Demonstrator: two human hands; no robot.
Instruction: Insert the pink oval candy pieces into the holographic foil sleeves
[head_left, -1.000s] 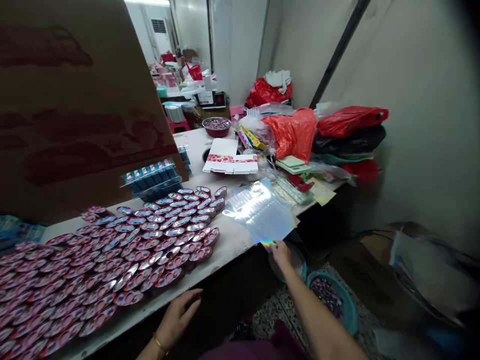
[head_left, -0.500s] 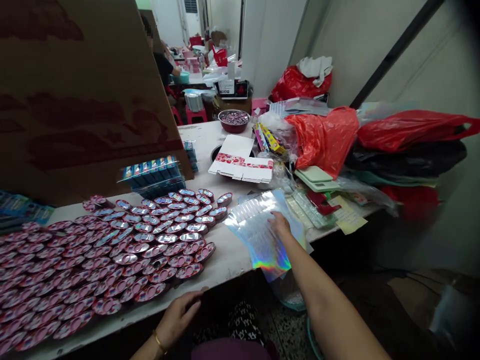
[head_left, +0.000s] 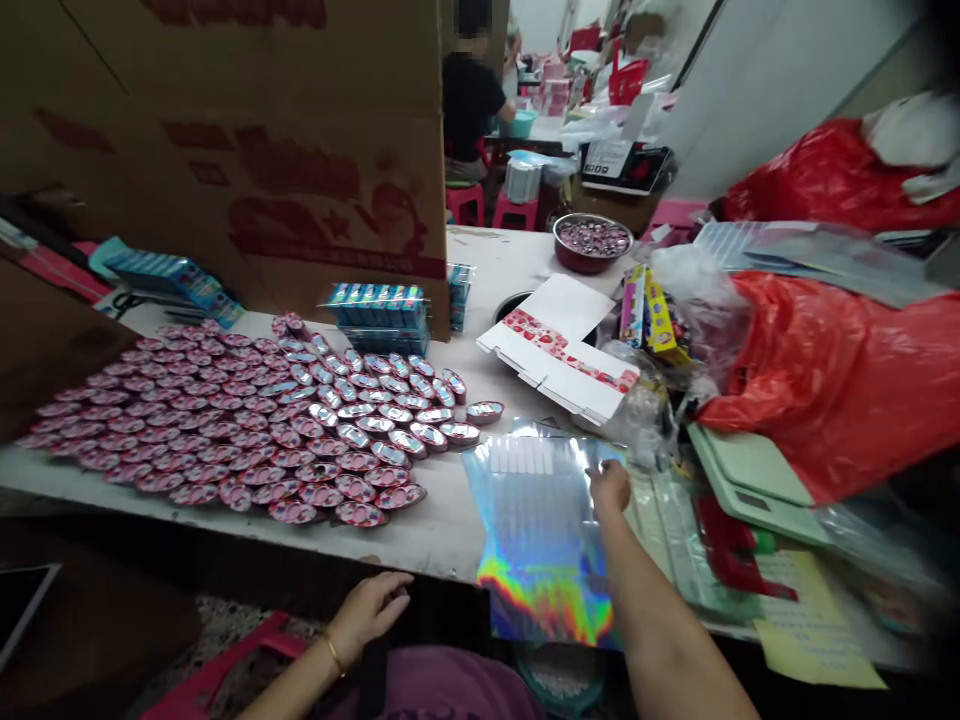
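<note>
A shiny holographic sheet of stickers (head_left: 544,540) lies on the table, its rainbow-lit lower end hanging over the front edge. My right hand (head_left: 611,487) is at its upper right, fingers curled together against the sheet; whatever they pinch is too small to make out. Near the table's front edge, my left hand (head_left: 375,605) hovers with loosely bent fingers, thumb apart, holding nothing visible. To the left stand many small oval pink-and-red containers (head_left: 247,440) in packed rows. Those nearer the sheet carry silvery tops (head_left: 390,412).
Behind the containers are blue packs (head_left: 382,310) and a large cardboard box (head_left: 337,180). A flattened white carton (head_left: 562,350) rests over a bowl, with a filled metal bowl (head_left: 592,240) beyond. Red bags (head_left: 840,370) and a pale green scale (head_left: 757,480) crowd the right. A person (head_left: 472,110) sits farther back.
My view has turned left, so everything shifts rightward in the picture. My right hand remains at the sheet, its fingers now more curled. My left hand stays near the table edge.
</note>
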